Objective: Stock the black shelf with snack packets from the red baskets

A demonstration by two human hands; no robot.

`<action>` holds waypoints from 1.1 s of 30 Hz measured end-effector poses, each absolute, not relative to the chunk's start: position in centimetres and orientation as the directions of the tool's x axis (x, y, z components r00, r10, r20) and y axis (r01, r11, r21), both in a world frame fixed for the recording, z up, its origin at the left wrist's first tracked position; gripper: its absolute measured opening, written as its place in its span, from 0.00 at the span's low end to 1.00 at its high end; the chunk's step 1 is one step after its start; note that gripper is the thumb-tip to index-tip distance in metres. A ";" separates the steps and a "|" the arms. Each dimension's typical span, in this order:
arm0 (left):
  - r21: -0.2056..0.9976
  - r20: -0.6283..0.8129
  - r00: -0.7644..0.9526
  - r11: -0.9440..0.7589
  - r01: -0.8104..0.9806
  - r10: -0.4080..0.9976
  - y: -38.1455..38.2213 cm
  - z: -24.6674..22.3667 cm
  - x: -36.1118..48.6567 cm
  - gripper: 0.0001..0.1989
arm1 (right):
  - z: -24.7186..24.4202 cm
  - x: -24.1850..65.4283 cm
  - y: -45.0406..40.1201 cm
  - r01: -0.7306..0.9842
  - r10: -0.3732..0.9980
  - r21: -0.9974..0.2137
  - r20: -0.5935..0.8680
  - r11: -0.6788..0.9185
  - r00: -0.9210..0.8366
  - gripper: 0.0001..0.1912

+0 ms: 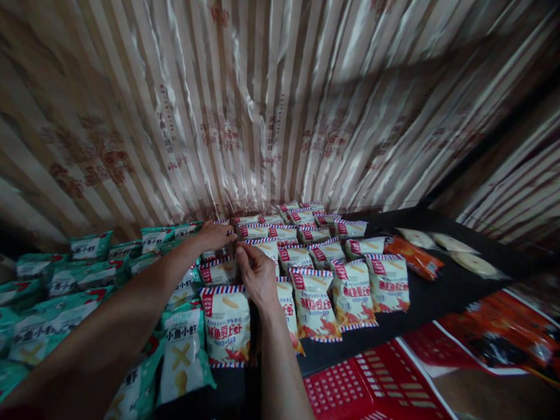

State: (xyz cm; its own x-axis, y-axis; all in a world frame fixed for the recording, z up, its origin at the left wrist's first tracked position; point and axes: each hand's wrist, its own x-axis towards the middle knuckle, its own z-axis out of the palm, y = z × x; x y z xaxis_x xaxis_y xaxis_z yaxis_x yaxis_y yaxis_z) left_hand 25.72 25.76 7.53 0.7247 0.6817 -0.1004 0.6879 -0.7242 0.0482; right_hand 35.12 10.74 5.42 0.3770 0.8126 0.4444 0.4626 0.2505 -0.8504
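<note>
My left hand reaches into the back rows of white snack bags with red lettering and striped edges. Its fingers are bent over the top of a white snack bag, partly hiding it. Just in front and to the right, my right hand has thumb and forefinger pinched together at the left edge of another white snack bag. The fingertips of both hands are close together. Below them stands a front-row white bag, upright. Green snack bags stand in rows to the left, partly behind my left forearm.
The bags stand on a black table. Orange packages and flat, pale round packs lie to the right. A red plastic basket is at the front right. A striped, printed sheet hangs behind the table.
</note>
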 end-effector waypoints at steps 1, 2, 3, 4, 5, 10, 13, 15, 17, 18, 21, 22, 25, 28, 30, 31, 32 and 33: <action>0.036 -0.099 0.731 -0.732 0.680 0.675 25.7 7.6 25.7 0.18 | 5.4 35.1 10.7 0.462 0.813 -0.850 0.444 0.251 0.376 0.15; 0.022 -0.095 0.737 -0.739 0.674 0.669 25.6 7.6 25.6 0.16 | 5.5 35.2 10.7 0.462 0.814 -0.851 0.444 0.251 0.375 0.15; 0.008 -0.088 0.741 -0.743 0.669 0.666 25.5 7.7 25.5 0.16 | 5.5 35.2 10.7 0.462 0.814 -0.852 0.442 0.248 0.377 0.15; -0.005 -0.082 0.743 -0.746 0.666 0.664 25.3 7.9 25.5 0.15 | 5.5 35.2 10.7 0.461 0.815 -0.853 0.438 0.244 0.379 0.14; -0.015 -0.077 0.745 -0.748 0.664 0.663 25.2 8.0 25.5 0.14 | 5.5 35.2 10.7 0.461 0.814 -0.854 0.437 0.241 0.383 0.14; -0.045 -0.065 0.746 -0.749 0.661 0.663 24.9 8.3 25.5 0.11 | 5.7 35.2 10.5 0.468 0.807 -0.847 0.450 0.250 0.383 0.14; -0.064 -0.055 0.738 -0.740 0.670 0.673 25.1 8.1 25.5 0.12 | 5.8 35.2 10.4 0.466 0.812 -0.853 0.435 0.234 0.390 0.14; -0.070 -0.048 0.734 -0.735 0.674 0.678 25.2 7.9 25.4 0.14 | 5.8 35.2 10.4 0.461 0.815 -0.858 0.428 0.229 0.391 0.15; -0.066 -0.043 0.730 -0.731 0.679 0.682 25.3 7.6 25.4 0.15 | 5.8 35.2 10.5 0.453 0.808 -0.858 0.437 0.243 0.395 0.14; -0.062 -0.041 0.728 -0.729 0.682 0.684 25.4 7.4 25.3 0.15 | 5.7 35.3 10.5 0.446 0.800 -0.858 0.446 0.254 0.402 0.14; -0.045 -0.027 0.724 -0.725 0.688 0.689 25.5 7.0 25.2 0.16 | 5.7 35.4 10.4 0.429 0.772 -0.861 0.461 0.271 0.437 0.14; -0.038 -0.021 0.723 -0.723 0.690 0.691 25.5 6.9 25.2 0.17 | 5.7 35.4 10.4 0.427 0.765 -0.863 0.462 0.271 0.449 0.15; -0.024 -0.009 0.722 -0.722 0.692 0.692 25.2 6.8 25.3 0.17 | 5.8 35.6 10.2 0.427 0.752 -0.867 0.457 0.258 0.474 0.15; 0.012 0.085 0.715 -0.718 0.696 0.694 24.6 7.6 25.8 0.15 | 6.0 35.6 10.1 0.415 0.739 -0.879 0.439 0.235 0.511 0.16; 0.130 0.273 0.637 -0.683 0.718 0.721 23.5 9.1 26.3 0.14 | 6.0 35.6 10.1 0.400 0.708 -0.888 0.432 0.227 0.559 0.18; 0.232 0.380 0.552 -0.654 0.720 0.743 22.6 10.2 26.6 0.15 | 6.1 35.7 10.1 0.392 0.686 -0.891 0.433 0.229 0.585 0.18; 0.345 0.465 0.460 -0.633 0.693 0.756 21.5 11.5 26.8 0.16 | 6.1 35.8 10.0 0.386 0.660 -0.892 0.437 0.234 0.611 0.18; 0.446 0.514 0.388 -0.624 0.641 0.765 20.1 12.8 27.0 0.17 | 6.1 35.9 10.0 0.384 0.633 -0.892 0.444 0.240 0.634 0.19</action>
State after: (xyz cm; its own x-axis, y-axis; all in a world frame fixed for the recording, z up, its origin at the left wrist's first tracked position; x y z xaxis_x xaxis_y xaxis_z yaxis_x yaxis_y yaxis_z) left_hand 26.95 20.05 12.81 0.3878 0.7655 0.5135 0.6415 -0.6242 0.4460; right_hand 35.91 10.00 6.10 0.6343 0.6332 0.4436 0.3840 0.2399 -0.8916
